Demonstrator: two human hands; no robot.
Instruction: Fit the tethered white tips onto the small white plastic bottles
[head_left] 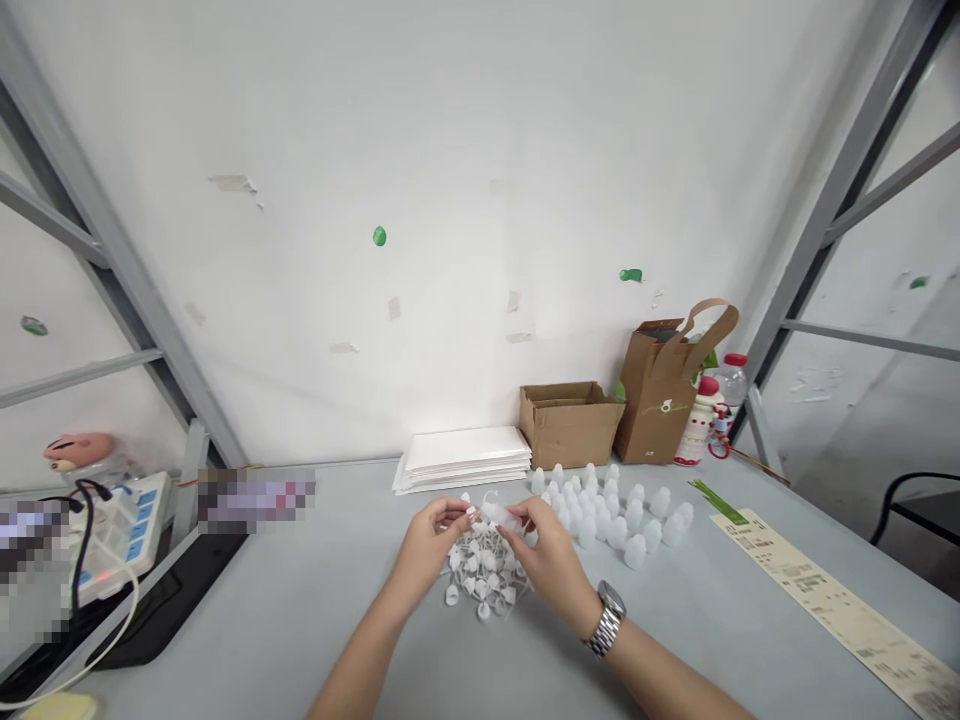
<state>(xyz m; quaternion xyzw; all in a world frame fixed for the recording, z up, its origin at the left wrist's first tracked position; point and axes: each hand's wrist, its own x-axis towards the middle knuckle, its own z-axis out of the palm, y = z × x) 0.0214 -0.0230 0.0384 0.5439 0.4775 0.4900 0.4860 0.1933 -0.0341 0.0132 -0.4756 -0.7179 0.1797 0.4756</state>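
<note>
My left hand (429, 540) and my right hand (550, 552) meet above a heap of small white plastic caps (484, 575) on the grey table (300, 620). Both hands pinch a small translucent white bottle (496, 512) held between them, fingers closed round its ends. A silver watch (607, 618) sits on my right wrist. To the right of my hands stands a group of several small white bottles (611, 505), upright and close together.
A stack of white sheets (463, 457), an open cardboard box (568, 422), a brown paper bag (664, 385) and a red-capped bottle (731, 385) line the back wall. A long printed paper strip (825, 595) lies at right. A power strip with cables (112, 535) sits at left.
</note>
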